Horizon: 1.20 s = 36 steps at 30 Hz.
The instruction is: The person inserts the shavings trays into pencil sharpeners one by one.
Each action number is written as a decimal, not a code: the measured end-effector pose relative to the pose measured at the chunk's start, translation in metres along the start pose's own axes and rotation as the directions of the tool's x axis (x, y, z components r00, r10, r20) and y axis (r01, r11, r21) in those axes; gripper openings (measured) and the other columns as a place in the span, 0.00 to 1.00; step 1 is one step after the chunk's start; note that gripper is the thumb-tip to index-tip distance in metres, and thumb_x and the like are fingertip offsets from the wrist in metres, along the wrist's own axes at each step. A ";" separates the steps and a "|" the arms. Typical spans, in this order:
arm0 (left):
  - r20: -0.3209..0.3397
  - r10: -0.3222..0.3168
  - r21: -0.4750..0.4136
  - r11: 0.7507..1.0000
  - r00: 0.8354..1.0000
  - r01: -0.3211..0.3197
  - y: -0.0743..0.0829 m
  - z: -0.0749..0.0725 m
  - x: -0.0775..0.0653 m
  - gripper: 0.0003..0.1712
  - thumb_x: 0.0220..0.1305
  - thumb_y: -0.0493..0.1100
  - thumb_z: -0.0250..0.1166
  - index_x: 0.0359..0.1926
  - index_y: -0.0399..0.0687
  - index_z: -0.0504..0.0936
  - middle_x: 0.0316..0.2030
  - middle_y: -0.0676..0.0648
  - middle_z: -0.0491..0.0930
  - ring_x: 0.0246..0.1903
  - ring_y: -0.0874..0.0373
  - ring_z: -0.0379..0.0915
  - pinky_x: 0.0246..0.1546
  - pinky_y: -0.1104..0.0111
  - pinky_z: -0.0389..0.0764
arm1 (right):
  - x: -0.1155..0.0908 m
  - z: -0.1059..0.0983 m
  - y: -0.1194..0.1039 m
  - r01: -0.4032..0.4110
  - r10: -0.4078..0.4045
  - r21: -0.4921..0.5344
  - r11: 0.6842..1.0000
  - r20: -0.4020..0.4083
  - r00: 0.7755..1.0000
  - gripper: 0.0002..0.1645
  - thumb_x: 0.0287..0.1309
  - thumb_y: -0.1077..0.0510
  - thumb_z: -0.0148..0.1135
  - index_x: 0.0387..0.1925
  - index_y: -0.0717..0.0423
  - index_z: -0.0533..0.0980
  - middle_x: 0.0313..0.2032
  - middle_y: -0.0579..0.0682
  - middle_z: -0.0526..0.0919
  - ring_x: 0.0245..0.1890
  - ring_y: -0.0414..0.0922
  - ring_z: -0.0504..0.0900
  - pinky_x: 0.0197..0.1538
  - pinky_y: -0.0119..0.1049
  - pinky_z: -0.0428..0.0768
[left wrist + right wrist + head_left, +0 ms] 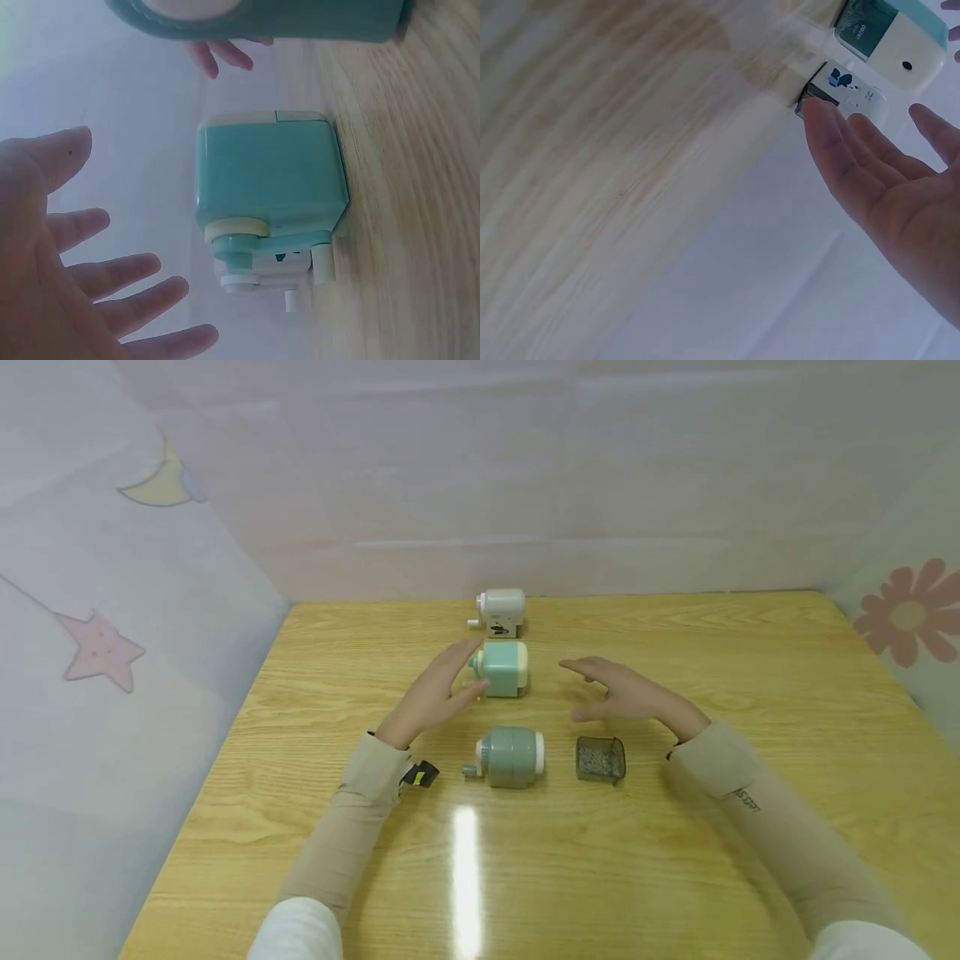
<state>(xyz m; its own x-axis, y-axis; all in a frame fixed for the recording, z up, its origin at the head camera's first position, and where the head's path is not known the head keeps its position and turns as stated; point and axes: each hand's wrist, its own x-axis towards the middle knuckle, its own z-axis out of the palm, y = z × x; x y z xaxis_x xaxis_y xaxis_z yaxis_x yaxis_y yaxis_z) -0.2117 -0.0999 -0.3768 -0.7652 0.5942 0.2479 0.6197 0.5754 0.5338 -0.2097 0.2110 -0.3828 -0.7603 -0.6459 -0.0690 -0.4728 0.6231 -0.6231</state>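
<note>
Three hand-crank pencil sharpeners stand in a row in the head view. The middle one is a turquoise pencil sharpener with a cream end; its crank faces the left wrist camera. My left hand hovers just left of it, fingers spread and holding nothing. To its right, apart from it, is my right hand, with extended fingers and nothing in its grasp. Nearer to me lies a darker green, barrel-shaped pencil sharpener. Beside that sits a dark see-through shavings drawer with shavings in it.
A white pencil sharpener with a dark print stands at the back of the wooden table, near the wall covering. Another covering with printed shapes hangs on the left. A black strap end sticks out by my left cuff.
</note>
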 end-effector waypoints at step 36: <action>-0.027 -0.005 -0.044 0.999 1.000 0.004 0.028 -0.006 -0.052 0.31 0.67 0.51 0.52 0.67 0.44 0.58 0.63 0.42 0.61 0.63 0.49 0.55 0.62 0.55 0.58 | -0.081 0.023 -0.024 -0.056 0.019 -0.166 0.985 -0.216 0.976 0.47 0.42 0.42 0.70 0.59 0.64 0.65 0.53 0.60 0.71 0.44 0.54 0.75 0.40 0.49 0.77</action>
<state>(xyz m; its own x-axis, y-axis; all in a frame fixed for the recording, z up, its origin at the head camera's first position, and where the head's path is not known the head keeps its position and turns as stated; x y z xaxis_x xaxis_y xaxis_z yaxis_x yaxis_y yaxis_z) -0.1557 -0.1186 -0.3698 -0.7730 0.5755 0.2671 0.6083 0.5525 0.5698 -0.1269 0.2380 -0.3796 -0.8473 -0.5236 0.0890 -0.4970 0.7226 -0.4804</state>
